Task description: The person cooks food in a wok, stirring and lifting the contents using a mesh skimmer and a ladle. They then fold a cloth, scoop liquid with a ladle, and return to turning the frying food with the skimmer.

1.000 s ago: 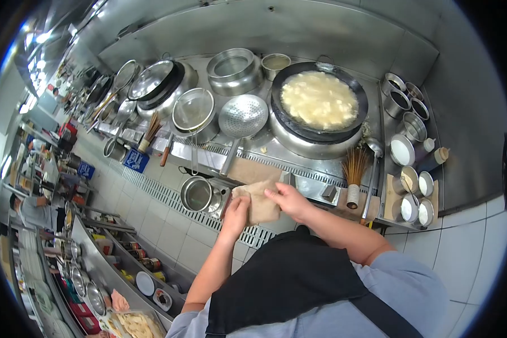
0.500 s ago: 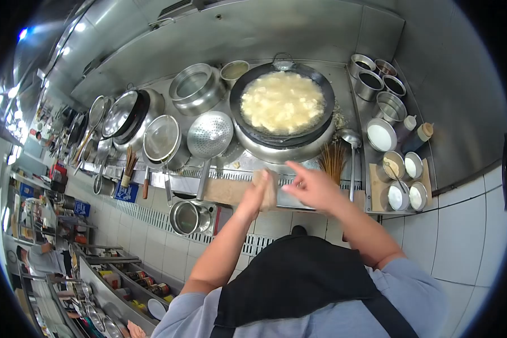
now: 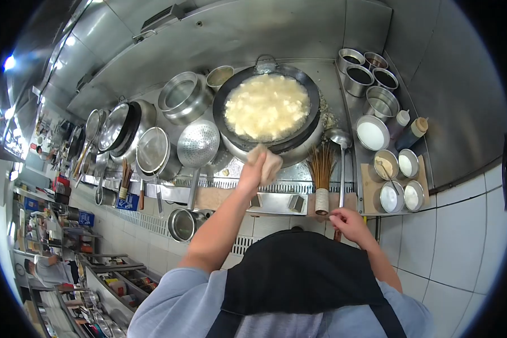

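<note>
My left hand [image 3: 252,174] is closed around a folded beige cloth [image 3: 271,167], at the near rim of a black wok [image 3: 222,110]. In the wok, pale yellow-white chunks [image 3: 267,107] cook in bubbling liquid; what they are I cannot make out. On the right, my right hand [image 3: 352,226] has its fingers curled at the handle of a long ladle [image 3: 342,174], whose bowl rests on the counter beside the wok. Between my hands lies a bamboo wok brush [image 3: 321,183] with its bristles toward the wok.
Left of the wok are a perforated skimmer [image 3: 198,145], a mesh strainer [image 3: 153,150] and a metal pot [image 3: 183,100]. Seasoning containers [image 3: 373,133] and squeeze bottles [image 3: 412,135] line the right side. A small pot [image 3: 182,225] sits lower, below the counter edge. Another person [image 3: 52,269] stands far left.
My left hand has carried the cloth forward to the wok's near rim. My right hand has moved away from the cloth, right and back toward my body, to the ladle's handle.
</note>
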Tool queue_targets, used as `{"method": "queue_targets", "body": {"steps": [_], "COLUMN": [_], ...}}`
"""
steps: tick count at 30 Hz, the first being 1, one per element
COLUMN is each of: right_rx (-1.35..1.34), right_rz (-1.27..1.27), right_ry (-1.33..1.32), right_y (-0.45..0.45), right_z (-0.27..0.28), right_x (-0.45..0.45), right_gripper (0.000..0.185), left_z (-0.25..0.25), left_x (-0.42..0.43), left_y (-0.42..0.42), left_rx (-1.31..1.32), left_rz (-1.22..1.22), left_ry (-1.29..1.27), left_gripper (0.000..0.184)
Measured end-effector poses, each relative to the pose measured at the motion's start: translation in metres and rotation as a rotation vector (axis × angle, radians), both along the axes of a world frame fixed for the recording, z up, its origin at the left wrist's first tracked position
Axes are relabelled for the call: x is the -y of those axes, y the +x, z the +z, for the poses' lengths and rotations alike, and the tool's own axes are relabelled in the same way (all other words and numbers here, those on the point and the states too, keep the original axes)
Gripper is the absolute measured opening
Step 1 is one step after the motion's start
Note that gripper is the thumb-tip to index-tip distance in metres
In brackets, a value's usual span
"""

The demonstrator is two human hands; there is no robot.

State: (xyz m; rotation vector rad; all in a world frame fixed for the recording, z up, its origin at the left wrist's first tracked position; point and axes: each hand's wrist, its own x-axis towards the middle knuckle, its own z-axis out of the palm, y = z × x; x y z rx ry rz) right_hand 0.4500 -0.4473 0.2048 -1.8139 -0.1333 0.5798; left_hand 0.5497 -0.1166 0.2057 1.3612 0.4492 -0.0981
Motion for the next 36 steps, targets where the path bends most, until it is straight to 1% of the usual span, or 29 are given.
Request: {"method": "queue_targets", "body": {"steps": [2,3,5,6,8,9,10,12,13,14,15,16,17,18,20,21,22,23,24,26,27,28,30,31,32,34,35,36], "right_rx": [0.150,0.153,0.060,0.060,0.087,0.085,0.117,0.151,0.204,0.258,0.266,0.342,0.415,0.418,0.462,0.458,0.402,0.351,0.359,0.070,0.039,0.044,0.036,0.237,0.252,0.260,0.273,0.290], "right_rz": [-0.045,-0.049,-0.126,-0.129,-0.109,-0.104,-0.089,-0.081,-0.092,-0.111,-0.134,-0.191,-0.245,-0.264,-0.293,-0.306,-0.278,-0.251,-0.267,-0.359,-0.458,-0.453,-0.567,-0.643,-0.628,-0.673,-0.703,-0.669], "right_ry": [-0.140,-0.135,-0.065,-0.065,-0.125,-0.130,-0.134,-0.151,-0.220,-0.291,-0.304,-0.449,-0.593,-0.601,-0.900,-0.912,-0.980,-1.044,-1.051,-0.974,-0.921,-0.931,-0.869,-0.888,-0.890,-0.619,-0.494,-0.495], "right_y": [-0.003,-0.004,-0.002,-0.001,0.005,0.008,0.011,0.014,0.014,0.014,0.012,0.008,0.003,-0.004,-0.023,-0.030,-0.039,-0.047,-0.050,-0.056,-0.057,-0.057,-0.054,-0.053,-0.051,-0.052,-0.055,-0.060], "right_z": [-0.012,-0.014,-0.017,-0.017,-0.016,-0.015,-0.013,-0.004,0.005,0.012,0.015,0.015,0.014,0.009,-0.012,-0.025,-0.041,-0.054,-0.064,-0.077,-0.081,-0.083,-0.086,-0.088,-0.083,-0.071,-0.066,-0.075], "right_x": [0.017,0.021,0.023,0.021,0.015,0.009,0.002,-0.013,-0.021,-0.027,-0.030,-0.033,-0.036,-0.039,-0.039,-0.038,-0.035,-0.035,-0.035,-0.038,-0.039,-0.037,-0.034,-0.035,-0.037,-0.038,-0.042,-0.042], "right_gripper": [0.027,0.027,0.026,0.026,0.026,0.026,0.027,0.027,0.027,0.026,0.026,0.028,0.032,0.032,0.047,0.047,0.059,0.072,0.072,0.072,0.061,0.061,0.045,0.023,0.023,0.016,0.015,0.015], "left_z": [0.008,0.003,-0.016,-0.016,-0.015,-0.014,0.017,0.034,0.028,0.021,0.016,0.010,0.005,-0.001,-0.011,-0.014,-0.020,-0.024,-0.015,-0.003,-0.009,-0.012,-0.014,-0.014,-0.015,-0.017,-0.016,-0.014], "left_x": [-0.019,-0.032,-0.063,-0.076,-0.099,-0.093,-0.073,-0.054,-0.050,-0.045,-0.041,-0.039,-0.038,-0.039,-0.040,-0.040,-0.040,-0.041,-0.039,-0.033,-0.034,-0.034,-0.035,-0.035,-0.034,-0.036,-0.038,-0.043], "left_y": [-0.027,-0.036,-0.043,-0.039,-0.025,-0.008,0.000,0.031,0.040,0.051,0.062,0.066,0.064,0.063,0.070,0.072,0.069,0.069,0.068,0.061,0.061,0.060,0.061,0.064,0.064,0.060,0.058,0.054], "left_rx": [-0.145,-0.142,-0.057,-0.058,-0.003,-0.068,-0.151,-0.349,-0.347,-0.355,-0.364,-0.364,-0.321,-0.276,-0.270,-0.245,-0.225,-0.195,-0.184,-0.236,-0.220,-0.219,-0.193,-0.180,-0.190,-0.192,-0.215,-0.236], "left_rz": [0.000,-0.003,0.137,0.135,-0.150,-0.059,-0.011,-0.051,-0.067,0.011,0.085,0.060,0.086,0.112,0.073,0.086,0.105,0.065,0.051,0.103,0.078,0.082,0.038,0.053,0.034,0.036,0.006,-0.018], "left_ry": [-0.101,-0.096,-0.419,-0.419,-0.568,-0.478,-0.427,-0.435,-0.443,-0.519,-0.594,-0.600,-0.535,-0.467,-0.484,-0.474,-0.465,-0.481,-0.487,-0.476,-0.499,-0.511,-0.508,-0.518,-0.520,-0.527,-0.542,-0.558], "left_gripper": [0.051,0.051,0.040,0.040,0.038,0.039,0.034,0.031,0.031,0.033,0.034,0.034,0.033,0.031,0.031,0.031,0.031,0.031,0.031,0.022,0.024,0.024,0.026,0.026,0.027,0.027,0.031,0.035]}}
